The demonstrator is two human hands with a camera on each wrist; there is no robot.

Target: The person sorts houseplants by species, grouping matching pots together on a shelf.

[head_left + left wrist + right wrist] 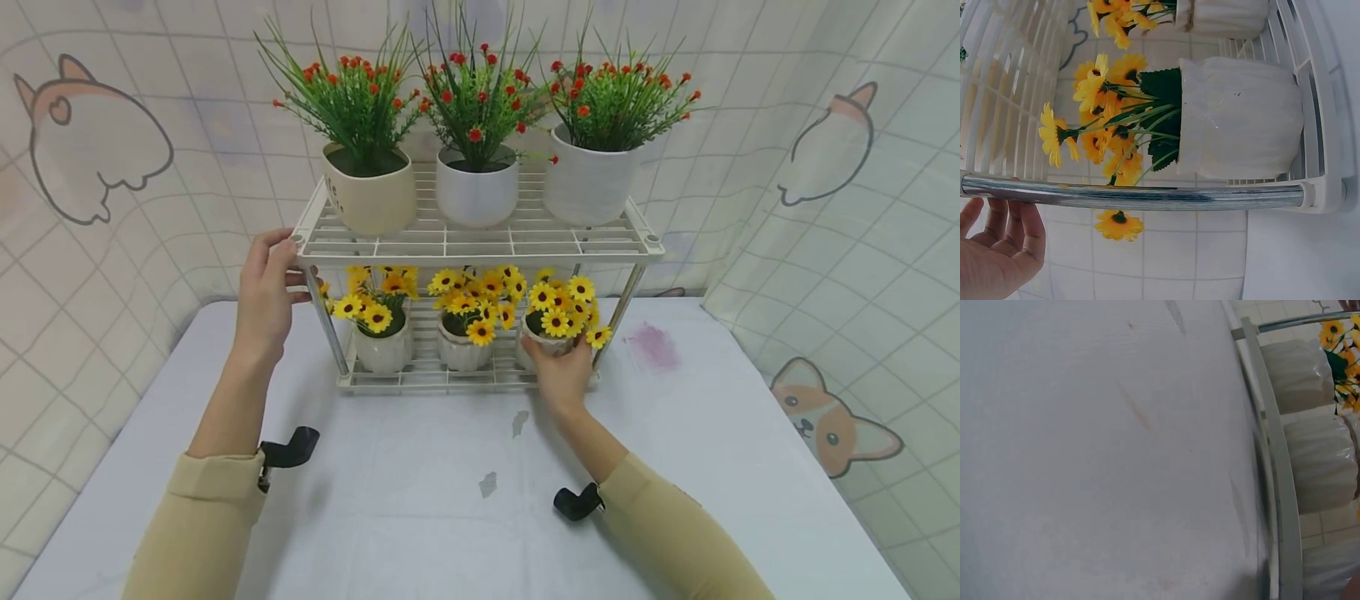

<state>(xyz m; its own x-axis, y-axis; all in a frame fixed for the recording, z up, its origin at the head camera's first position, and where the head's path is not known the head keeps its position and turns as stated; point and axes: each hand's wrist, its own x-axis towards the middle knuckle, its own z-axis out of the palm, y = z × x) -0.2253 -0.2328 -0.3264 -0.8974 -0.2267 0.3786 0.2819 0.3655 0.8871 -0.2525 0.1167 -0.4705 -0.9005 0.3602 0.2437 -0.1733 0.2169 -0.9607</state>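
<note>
A white two-tier wire rack (480,260) with metal posts stands at the back of the table. My left hand (266,292) grips the upper shelf's front left corner, its fingers bent beside the post (1135,195) in the left wrist view. On the lower shelf, my right hand (562,371) holds the rightmost white flower pot (551,343) of yellow flowers, thumb on its left side; the fingers are partly hidden. A middle pot (463,354) and a left pot (384,350), also with yellow flowers, stand beside it. Only a sliver of my right hand shows in the right wrist view.
On the upper shelf stand a cream pot (375,200), a white pot (477,196) and a larger white pot (588,183), all with red flowers and grass. A white cloth (420,500) with grey and pink marks covers the table. A tile-patterned curtain (825,275) hangs around.
</note>
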